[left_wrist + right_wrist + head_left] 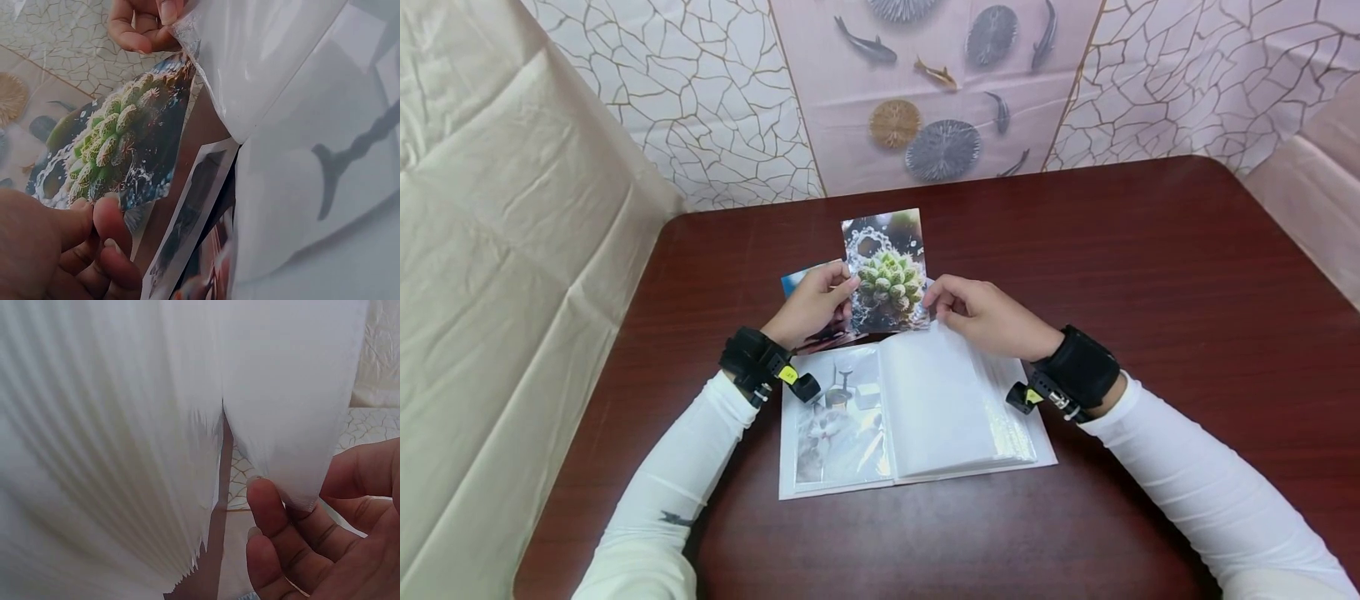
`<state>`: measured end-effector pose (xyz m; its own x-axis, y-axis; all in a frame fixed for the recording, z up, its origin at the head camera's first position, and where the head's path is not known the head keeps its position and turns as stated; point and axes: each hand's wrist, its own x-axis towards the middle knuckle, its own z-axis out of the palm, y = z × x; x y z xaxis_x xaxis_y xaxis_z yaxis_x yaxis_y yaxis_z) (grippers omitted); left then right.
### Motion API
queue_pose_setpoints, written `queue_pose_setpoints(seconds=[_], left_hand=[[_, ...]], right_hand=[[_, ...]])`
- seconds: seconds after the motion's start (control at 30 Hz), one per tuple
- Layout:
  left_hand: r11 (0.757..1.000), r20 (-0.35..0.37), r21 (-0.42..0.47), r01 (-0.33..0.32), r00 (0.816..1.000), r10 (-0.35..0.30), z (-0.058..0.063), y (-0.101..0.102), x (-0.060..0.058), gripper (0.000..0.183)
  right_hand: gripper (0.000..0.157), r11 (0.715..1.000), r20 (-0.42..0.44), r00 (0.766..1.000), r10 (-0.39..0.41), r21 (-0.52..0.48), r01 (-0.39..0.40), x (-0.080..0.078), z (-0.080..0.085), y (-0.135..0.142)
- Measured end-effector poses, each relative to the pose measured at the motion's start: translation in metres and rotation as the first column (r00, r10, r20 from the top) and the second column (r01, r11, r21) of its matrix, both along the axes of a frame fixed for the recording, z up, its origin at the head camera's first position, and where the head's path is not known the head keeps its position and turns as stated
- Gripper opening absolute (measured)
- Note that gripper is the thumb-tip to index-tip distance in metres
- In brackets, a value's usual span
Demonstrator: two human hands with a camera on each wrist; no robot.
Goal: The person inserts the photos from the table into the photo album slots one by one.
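My left hand point(808, 304) pinches the left edge of a photo print point(891, 271) showing a green spiky succulent with water splashes. The photo stands up over the top edge of an open photo album point(917, 479). In the right wrist view, my right hand point(350, 531) pinches the corner of a clear-sleeved white album page point(287, 381), lifted away from the pages below. The photo's lower right corner is close to those fingertips in the head view. A cat picture point(835, 442) fills the album's left-hand sleeve. More photo prints point(831, 337) lie beneath my left hand, partly hidden.
The dark red-brown table point(1112, 242) extends around the album on all sides. Patterned cloth point(947, 92) hangs behind the far edge, and a cream cloth point(512, 275) hangs along the left side. Both wrists wear black straps with small cameras.
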<state>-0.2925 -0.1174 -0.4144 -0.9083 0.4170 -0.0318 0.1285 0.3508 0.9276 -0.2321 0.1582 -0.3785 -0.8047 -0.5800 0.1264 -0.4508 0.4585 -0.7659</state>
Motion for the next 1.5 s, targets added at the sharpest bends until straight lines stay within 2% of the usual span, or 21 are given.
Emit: queue_pose_setpoints(seconds=[0.17,0.43,0.8,0.97,1.1,1.2,1.33,1.5], left_hand=[[0.999,0.013,0.031,0.020,1.000,-0.020,-0.002,0.000,-0.001,0.024],[0.998,-0.008,0.039,0.043,0.999,-0.043,-0.004,0.001,-0.001,0.024],[0.995,0.031,0.083,0.054,0.998,-0.057,-0.005,0.006,0.002,0.024],[0.989,0.049,0.133,0.072,0.996,-0.079,-0.006,0.007,0.004,0.026],[0.985,0.062,0.154,0.079,0.994,-0.089,-0.007,0.008,0.004,0.026],[0.984,0.064,0.160,0.078,0.994,-0.089,-0.006,0.009,0.005,0.025],[0.983,0.061,0.163,0.082,0.994,-0.092,-0.006,0.010,0.005,0.026],[0.981,0.067,0.174,0.085,0.993,-0.098,-0.006,0.012,0.006,0.027]], right_hand=[[0.018,1.000,-0.003,1.000,-0.003,-0.006,0.003,0.000,-0.001,0.000],[0.018,1.000,0.005,1.000,-0.009,-0.012,0.009,0.000,-0.003,0.001],[0.022,0.999,0.006,0.999,-0.032,-0.032,0.032,0.000,-0.002,-0.001],[0.036,0.998,0.027,0.998,-0.050,-0.044,0.051,0.000,-0.001,-0.001],[0.061,0.996,0.057,0.996,-0.070,-0.058,0.073,0.000,0.000,-0.001],[0.077,0.995,0.075,0.993,-0.090,-0.025,0.092,0.000,0.000,-0.001],[0.077,0.997,0.078,0.994,-0.080,0.029,0.078,0.000,0.000,0.000],[0.077,0.997,0.080,0.995,-0.064,0.039,0.061,0.000,-0.001,-0.001]])
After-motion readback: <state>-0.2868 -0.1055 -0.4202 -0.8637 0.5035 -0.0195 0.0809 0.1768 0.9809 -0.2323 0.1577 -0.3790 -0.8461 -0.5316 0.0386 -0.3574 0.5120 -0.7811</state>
